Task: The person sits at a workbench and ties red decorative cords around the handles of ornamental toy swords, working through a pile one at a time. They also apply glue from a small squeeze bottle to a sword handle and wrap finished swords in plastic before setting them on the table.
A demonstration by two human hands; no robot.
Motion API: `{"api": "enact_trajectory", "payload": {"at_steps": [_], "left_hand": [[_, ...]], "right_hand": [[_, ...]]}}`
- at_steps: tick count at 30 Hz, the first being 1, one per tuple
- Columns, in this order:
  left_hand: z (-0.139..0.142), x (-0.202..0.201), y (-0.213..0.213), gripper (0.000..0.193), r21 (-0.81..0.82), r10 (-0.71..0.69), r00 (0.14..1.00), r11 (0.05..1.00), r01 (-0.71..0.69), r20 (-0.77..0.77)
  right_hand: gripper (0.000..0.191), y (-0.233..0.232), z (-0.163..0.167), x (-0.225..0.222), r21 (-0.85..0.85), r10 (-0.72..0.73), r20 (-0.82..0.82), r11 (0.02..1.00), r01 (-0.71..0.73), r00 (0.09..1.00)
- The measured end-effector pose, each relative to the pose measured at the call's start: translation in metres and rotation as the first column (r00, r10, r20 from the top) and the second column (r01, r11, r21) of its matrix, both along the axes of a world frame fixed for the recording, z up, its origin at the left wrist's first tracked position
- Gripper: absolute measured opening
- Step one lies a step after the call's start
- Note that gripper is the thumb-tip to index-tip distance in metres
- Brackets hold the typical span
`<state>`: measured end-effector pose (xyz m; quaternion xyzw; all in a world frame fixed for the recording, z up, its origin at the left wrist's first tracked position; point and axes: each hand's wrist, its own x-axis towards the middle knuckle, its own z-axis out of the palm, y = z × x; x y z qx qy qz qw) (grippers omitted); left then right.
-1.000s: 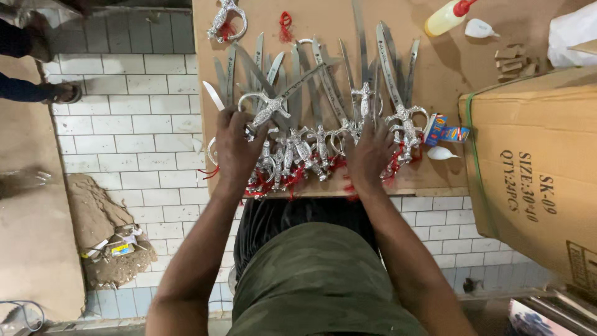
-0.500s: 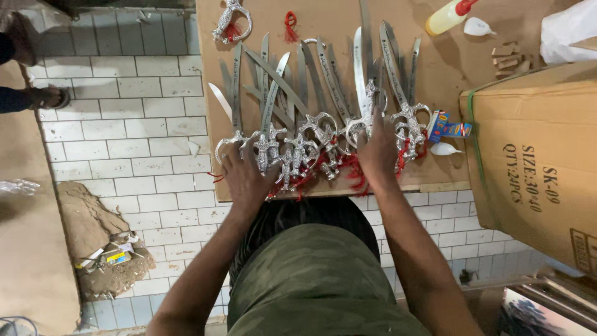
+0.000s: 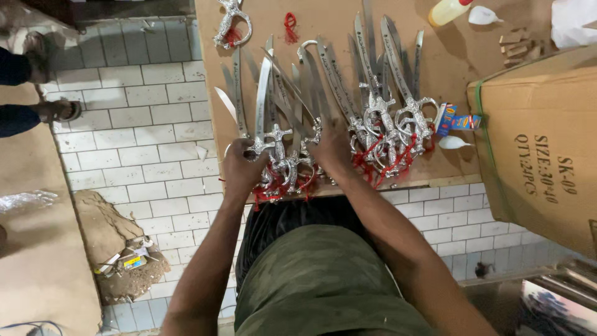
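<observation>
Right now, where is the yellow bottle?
In the head view, the yellow bottle lies at the board's far edge, upper right, beside a white cap, beyond the swords.

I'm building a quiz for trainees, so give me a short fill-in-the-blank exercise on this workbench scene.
1. Both hands, the left hand and the right hand, rest on a bunch of small metal ____.
2. The tassels tied at the sword handles are ____ in colour.
3. The large cardboard box stands to the ____ of the swords.
4. The floor beside the table is covered with white ____.

Missing words: swords; red; right; tiles
</observation>
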<state>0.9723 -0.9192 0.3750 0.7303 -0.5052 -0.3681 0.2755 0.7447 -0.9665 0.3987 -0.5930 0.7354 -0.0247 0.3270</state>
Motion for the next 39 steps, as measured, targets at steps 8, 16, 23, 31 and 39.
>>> {"api": "enact_trajectory", "payload": {"at_steps": [8, 16, 23, 31, 39], "left_hand": [[0.021, 0.017, 0.003, 0.042, 0.062, 0.17, 0.684, 0.982, -0.18, -0.709], [0.012, -0.005, 0.005, 0.051, 0.091, 0.19, 0.849, 0.982, -0.166, -0.494], [0.007, -0.01, -0.001, 0.055, 0.098, 0.232, 0.875, 0.973, -0.211, -0.425], [0.016, -0.002, 0.003, 0.047, 0.214, 0.237, 0.851, 0.965, -0.151, -0.469], [0.003, -0.003, 0.014, 0.047, 0.166, 0.181, 0.832, 0.98, -0.108, -0.524]], "right_hand": [[0.07, 0.018, 0.011, -0.122, 0.13, -0.315, 0.742, 0.933, 0.334, 0.591], [0.073, 0.004, 0.03, -0.141, -0.473, -0.015, -0.299, 0.871, -0.134, 0.954], [0.049, 0.053, -0.001, -0.049, -0.192, 0.261, 0.023, 0.949, -0.251, 0.965], [0.047, 0.055, -0.013, -0.073, -0.157, 0.1, 0.301, 0.986, -0.054, 0.948], [0.023, 0.073, 0.006, -0.143, 0.372, -0.501, 0.8, 0.846, 0.382, 0.332]]}}
